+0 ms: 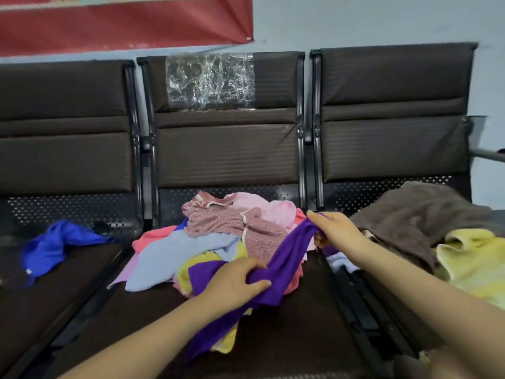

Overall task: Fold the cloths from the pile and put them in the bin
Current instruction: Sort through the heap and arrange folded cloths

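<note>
Both hands, left hand (235,280) and right hand (334,231), have fingers curled around the purple cloth (287,258) over the pile (218,236) on the middle seat; looks light and floppy, so probably grab corners.

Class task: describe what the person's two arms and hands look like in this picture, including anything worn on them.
Both forearms are bare right to the picture's lower edge: no sleeves show. The left hand and right hand carry no gloves, and no rings, watch or bracelets can be seen. Fingers are slim; the nails are too small to judge.
</note>
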{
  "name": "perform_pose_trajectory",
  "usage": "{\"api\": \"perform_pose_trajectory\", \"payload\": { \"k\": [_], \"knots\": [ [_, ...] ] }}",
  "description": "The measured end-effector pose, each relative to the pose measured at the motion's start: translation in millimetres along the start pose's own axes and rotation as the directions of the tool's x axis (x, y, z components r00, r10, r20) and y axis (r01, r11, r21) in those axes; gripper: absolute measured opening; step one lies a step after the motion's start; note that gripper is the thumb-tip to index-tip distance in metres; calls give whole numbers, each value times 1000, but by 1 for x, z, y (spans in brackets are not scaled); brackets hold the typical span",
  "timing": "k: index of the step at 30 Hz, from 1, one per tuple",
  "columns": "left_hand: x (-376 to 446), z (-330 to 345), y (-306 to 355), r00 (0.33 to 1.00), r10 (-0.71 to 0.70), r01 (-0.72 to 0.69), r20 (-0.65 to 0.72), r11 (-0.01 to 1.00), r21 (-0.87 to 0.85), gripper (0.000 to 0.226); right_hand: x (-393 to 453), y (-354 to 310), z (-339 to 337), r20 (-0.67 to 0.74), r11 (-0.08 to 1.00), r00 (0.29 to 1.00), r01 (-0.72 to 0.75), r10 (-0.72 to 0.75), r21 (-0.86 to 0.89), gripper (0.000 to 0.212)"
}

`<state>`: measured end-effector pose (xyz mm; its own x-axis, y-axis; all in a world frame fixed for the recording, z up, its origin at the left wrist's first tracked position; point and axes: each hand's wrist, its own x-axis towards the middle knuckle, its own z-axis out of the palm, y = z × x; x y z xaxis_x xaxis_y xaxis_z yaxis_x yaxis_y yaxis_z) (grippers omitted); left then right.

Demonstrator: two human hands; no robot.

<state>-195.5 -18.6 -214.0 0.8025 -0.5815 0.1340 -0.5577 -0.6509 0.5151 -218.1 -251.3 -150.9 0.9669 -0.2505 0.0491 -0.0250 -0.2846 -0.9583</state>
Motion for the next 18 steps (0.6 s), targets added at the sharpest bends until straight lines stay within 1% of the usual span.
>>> {"api": "perform_pose_trajectory", "payload": {
  "k": [1, 3, 4, 6, 7, 8, 10, 11, 13, 15, 18],
  "knots": [
    [4, 0, 1, 999, 27, -26, -40, 999, 32, 27, 5, 3, -1, -42, 1000, 999, 7, -7, 6, 42],
    [6, -4, -1, 992, 63, -60, -106, 998, 31, 31, 12, 8, -1, -113, 1000, 994, -2, 4, 11, 40],
    [7, -4, -2, 990, 98, -94, -100, 994, 47, 39, 15, 12, -4, -150, 1000, 988, -15, 17, 15, 40],
    [7, -2, -6, 987, 156, -150, -41, 981, 121, 56, 19, 21, -8, -190, 999, 981, -30, 26, -20, 41],
    [7, -2, -9, 985, 170, -166, -22, 976, 144, 58, 21, 25, -10, -194, 997, 981, -32, 18, -67, 43],
    [7, -1, -11, 983, 185, -180, -20, 973, 145, 55, 23, 30, -12, -195, 993, 981, -34, 10, -117, 43],
    [9, -1, -15, 975, 201, -196, -91, 978, 65, 42, 27, 37, -15, -197, 981, 980, -42, 4, -189, 41],
    [11, -2, -17, 971, 188, -189, -149, 982, 4, 39, 28, 39, -16, -195, 979, 981, -48, 9, -197, 39],
    [13, -7, -20, 962, 127, -150, -240, 985, -79, 38, 28, 40, -16, -156, 985, 987, -60, 34, -161, 38],
    [14, -17, -25, 968, 73, -102, -242, 989, -111, 37, 24, 40, -14, -77, 992, 996, -48, 39, -120, 33],
    [13, -40, -35, 974, 59, -74, -217, 996, -58, 54, 18, 37, -12, 0, 990, 1000, 30, -30, -139, 23]
  ]
}}
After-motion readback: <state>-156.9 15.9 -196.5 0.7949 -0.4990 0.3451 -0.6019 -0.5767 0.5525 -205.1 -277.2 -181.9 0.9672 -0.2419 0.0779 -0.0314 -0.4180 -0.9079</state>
